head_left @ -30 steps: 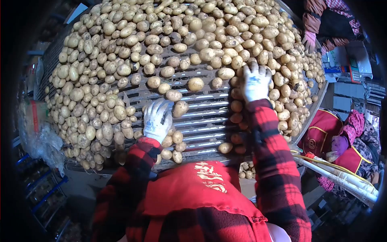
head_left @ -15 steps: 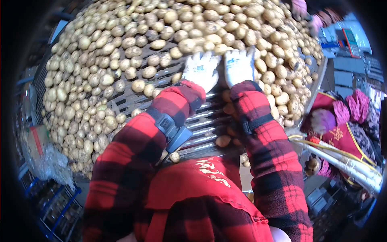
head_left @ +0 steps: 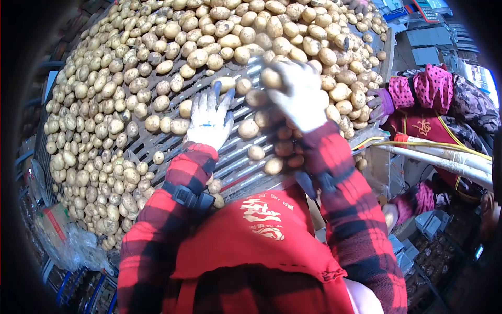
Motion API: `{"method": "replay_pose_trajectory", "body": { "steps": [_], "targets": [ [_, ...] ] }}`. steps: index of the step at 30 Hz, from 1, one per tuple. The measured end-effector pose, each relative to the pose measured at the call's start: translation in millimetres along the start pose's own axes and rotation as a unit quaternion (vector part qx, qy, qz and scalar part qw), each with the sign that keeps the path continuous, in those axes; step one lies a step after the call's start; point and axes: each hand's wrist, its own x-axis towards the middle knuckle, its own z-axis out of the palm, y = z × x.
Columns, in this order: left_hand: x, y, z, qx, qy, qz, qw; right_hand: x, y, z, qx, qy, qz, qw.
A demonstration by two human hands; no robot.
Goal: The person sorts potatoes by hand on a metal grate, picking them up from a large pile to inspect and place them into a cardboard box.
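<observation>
Potatoes are heaped over a dark slatted table, with bare slats showing in the near middle. My left hand, in a white glove with grey-blue fingertips, lies with fingers spread on the slats. Beside it on the left sits a small potato. My right hand, also gloved and blurred by motion, curves thumb and fingers around a potato at the edge of the pile. Loose potatoes lie on the slats between my hands. Some potatoes under my right wrist are in shadow.
At the right edge of the table, another person's purple-gloved hand touches the potatoes. White pipes with a yellow hose reach in from the right. Clear plastic wrapping hangs at the lower left. Grey boxes stand beyond the table.
Both hands have come back from the pile towards me and moved apart. My left hand went left onto the slats; my right hand now has a potato. More potatoes lie on the near slats.
</observation>
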Motion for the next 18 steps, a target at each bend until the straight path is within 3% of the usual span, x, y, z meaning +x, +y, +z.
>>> {"method": "replay_pose_trajectory", "body": {
  "steps": [1,2,4,5,8,9,11,12,13,15,17,18],
  "targets": [
    [-2,2,-2,-0.005,0.005,-0.013,1.0,-27,1,-19,0.101,-0.005,0.066,0.993],
    [-4,0,1,-0.008,0.0,-0.014,1.0,-53,-4,-38,0.3,-0.033,0.239,0.923],
    [-4,1,1,-0.02,-0.005,-0.019,1.0,-98,-1,-83,0.327,-0.041,0.324,0.887],
    [-4,0,1,-0.022,0.003,-0.017,1.0,-133,20,-92,0.3,-0.046,0.331,0.893],
    [-7,-2,3,-0.031,0.008,-0.009,0.999,-196,28,-143,0.334,-0.048,0.481,0.809],
    [-7,-2,2,-0.041,0.009,-0.005,0.999,-228,49,-148,0.363,-0.054,0.451,0.814],
    [-13,-1,-5,-0.073,-0.014,0.007,0.997,-272,78,-135,0.218,-0.057,0.482,0.847],
    [-17,-1,-10,-0.089,-0.026,0.01,0.996,-267,62,-136,-0.052,-0.103,0.393,0.912],
    [-22,-2,-17,-0.129,-0.048,0.013,0.99,-260,45,-135,-0.317,-0.139,0.268,0.899],
    [-43,2,-39,-0.204,-0.011,-0.022,0.979,-241,41,-112,-0.153,-0.017,0.215,0.964],
    [-71,4,-62,-0.187,0.053,-0.045,0.98,-198,-9,-88,0.022,-0.01,0.236,0.971],
    [-89,4,-66,-0.184,0.06,-0.068,0.979,-183,-21,-70,0.011,-0.043,0.143,0.989]
  ]
}}
